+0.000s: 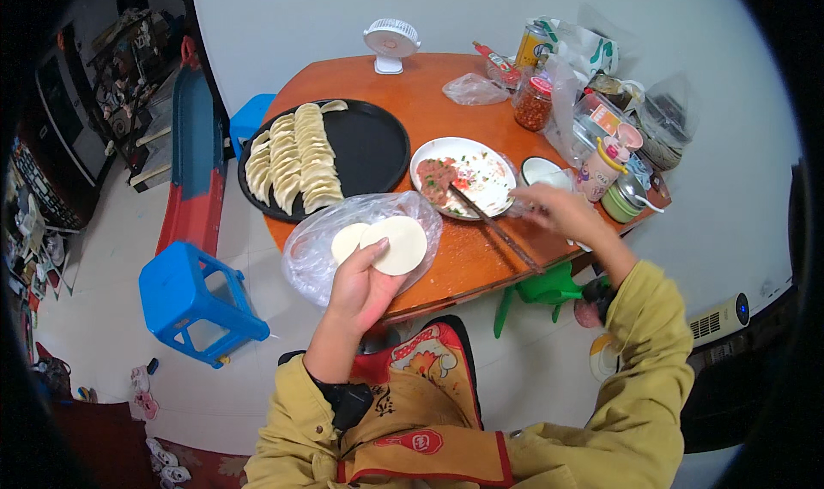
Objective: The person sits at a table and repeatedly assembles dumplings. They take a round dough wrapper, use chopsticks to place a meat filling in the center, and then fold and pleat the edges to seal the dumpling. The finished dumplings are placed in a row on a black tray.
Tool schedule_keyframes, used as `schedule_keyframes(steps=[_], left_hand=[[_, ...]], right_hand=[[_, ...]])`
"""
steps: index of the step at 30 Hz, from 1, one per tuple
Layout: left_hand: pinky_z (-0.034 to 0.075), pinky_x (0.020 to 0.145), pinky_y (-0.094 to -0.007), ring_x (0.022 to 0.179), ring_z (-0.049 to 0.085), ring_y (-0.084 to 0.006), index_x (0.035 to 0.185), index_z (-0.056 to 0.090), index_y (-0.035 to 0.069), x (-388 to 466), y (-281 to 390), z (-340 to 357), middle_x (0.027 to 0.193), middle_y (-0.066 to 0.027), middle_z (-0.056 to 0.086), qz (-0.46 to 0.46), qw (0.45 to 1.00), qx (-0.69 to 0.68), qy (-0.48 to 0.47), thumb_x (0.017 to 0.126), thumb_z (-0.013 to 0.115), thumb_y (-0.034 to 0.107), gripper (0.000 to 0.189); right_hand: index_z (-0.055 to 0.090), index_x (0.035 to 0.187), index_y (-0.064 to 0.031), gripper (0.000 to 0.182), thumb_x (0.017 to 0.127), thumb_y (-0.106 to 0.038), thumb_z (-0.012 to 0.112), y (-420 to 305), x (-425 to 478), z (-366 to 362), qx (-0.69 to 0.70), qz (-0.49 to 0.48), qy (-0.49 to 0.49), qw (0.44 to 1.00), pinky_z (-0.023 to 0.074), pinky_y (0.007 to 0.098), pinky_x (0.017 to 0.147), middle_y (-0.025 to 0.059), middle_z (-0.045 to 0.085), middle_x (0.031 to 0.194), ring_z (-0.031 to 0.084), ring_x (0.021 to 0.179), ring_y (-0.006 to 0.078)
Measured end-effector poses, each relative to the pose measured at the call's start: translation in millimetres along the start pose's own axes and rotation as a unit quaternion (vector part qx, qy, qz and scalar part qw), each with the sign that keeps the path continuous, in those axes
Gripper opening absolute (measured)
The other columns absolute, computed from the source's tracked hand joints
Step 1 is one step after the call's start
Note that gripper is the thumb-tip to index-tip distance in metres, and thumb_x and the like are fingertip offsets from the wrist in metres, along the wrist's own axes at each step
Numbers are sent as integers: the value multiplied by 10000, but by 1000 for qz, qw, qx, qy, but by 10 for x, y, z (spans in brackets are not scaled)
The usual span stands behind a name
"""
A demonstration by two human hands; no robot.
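My left hand [368, 289] holds a round dumpling wrapper [402, 248] between thumb and fingers. Below it, another wrapper [347, 241] lies on a clear plastic bag [306, 257] at the table's near edge. Slightly blurred, my right hand [563, 213] is at the right rim of a white plate [492, 199], close to a small white bowl [537, 166]; nothing shows in its fingers. Raw minced meat filling [434, 179] with green bits sits in the plate. Chopsticks [502, 237] rest on the plate, their handle ends reaching past the table edge. Folded dumplings [315, 161] stand in rows on a round black tray [373, 145].
A white fan [390, 44] stands at the back of the wooden table [431, 112]. Along the right are a jar of red sauce [533, 105], a pink cup [595, 170] and a green container [621, 201]. A blue stool [174, 289] and a green chair [547, 288] stand nearby.
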State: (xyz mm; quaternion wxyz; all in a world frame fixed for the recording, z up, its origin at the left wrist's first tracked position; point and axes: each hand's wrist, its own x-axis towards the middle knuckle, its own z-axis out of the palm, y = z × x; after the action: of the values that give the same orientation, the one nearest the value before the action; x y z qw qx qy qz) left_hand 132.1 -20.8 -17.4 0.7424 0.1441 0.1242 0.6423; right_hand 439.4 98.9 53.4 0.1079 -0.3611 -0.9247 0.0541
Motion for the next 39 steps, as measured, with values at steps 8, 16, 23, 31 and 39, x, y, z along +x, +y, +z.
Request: schedule_keyframes(steps=[8,16,23,31,39], left_hand=[[403,1019,-422,1179,499,-294,1287,375,-58,149,-200,68,1259,-194,498,-43,996,72,24,930,416,69,381],[406,1016,-416,1173,505,-286,1270,403,-57,156,-248,37,1255,-182,505,-50,992,97,62,936,424,76,360],[417,1004,-415,1146,524,-270,1258,418,-43,168,-258,37,1232,-159,525,-32,991,91,89,921,481,65,360],[425,995,-416,1131,536,-272,1258,418,-37,81,-181,-11,1216,-156,537,-8,991,92,101,915,480,58,360],[420,1000,-412,1139,530,-267,1248,430,-38,127,-264,-20,1216,-151,539,-41,993,72,85,914,482,63,353]], right_hand=[[581,1106,-116,324,792,-93,655,-225,120,509,29,-115,113,986,492,355,724,120,560,987,582,876,297],[589,896,-15,118,870,-128,611,-114,437,564,303,88,235,919,469,242,617,54,611,833,593,695,99],[555,787,-6,195,854,-173,628,93,840,260,338,96,293,889,440,277,528,59,596,642,574,573,136],[583,786,-17,206,837,-205,649,-142,782,137,204,34,162,965,420,315,540,75,569,651,544,582,163],[583,779,-18,233,866,-231,620,-179,647,19,315,116,189,923,401,266,499,30,561,598,540,559,98]])
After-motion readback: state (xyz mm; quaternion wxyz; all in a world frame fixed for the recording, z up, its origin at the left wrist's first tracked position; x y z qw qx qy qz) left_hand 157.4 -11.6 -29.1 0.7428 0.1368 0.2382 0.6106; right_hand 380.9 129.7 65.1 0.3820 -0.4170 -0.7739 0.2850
